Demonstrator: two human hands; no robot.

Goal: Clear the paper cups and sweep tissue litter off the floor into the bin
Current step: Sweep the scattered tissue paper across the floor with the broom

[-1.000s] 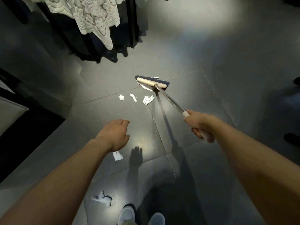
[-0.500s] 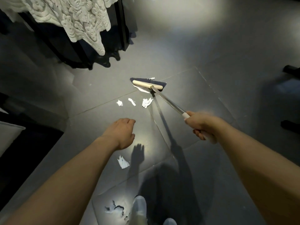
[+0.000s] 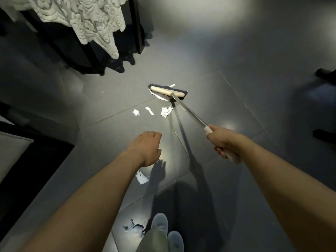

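Note:
My right hand (image 3: 224, 143) grips the white end of a broom's metal handle (image 3: 189, 111). The broom head (image 3: 168, 90), a pale wooden bar with dark bristles, rests on the grey floor with a white tissue scrap (image 3: 161, 96) against its near side and a small one (image 3: 171, 85) behind it. Three torn tissue pieces (image 3: 166, 111) lie in a row just in front of the head. Another scrap (image 3: 141, 177) lies under my left forearm, and a crumpled one (image 3: 133, 227) beside my shoes. My left hand (image 3: 146, 150) hovers over the floor, fingers loosely curled, holding nothing.
A dark table (image 3: 85, 51) with a white lace cloth (image 3: 81, 19) stands at the upper left. A dark piece of furniture with a pale cushion (image 3: 12, 151) sits at the left edge. Dark chair feet (image 3: 325, 135) show at the right. My shoes (image 3: 167, 231) are at the bottom.
The broom head has stayed by the same tissue scraps. My view and body have shifted forward slightly, one foot stepping ahead; my left hand has moved a little forward.

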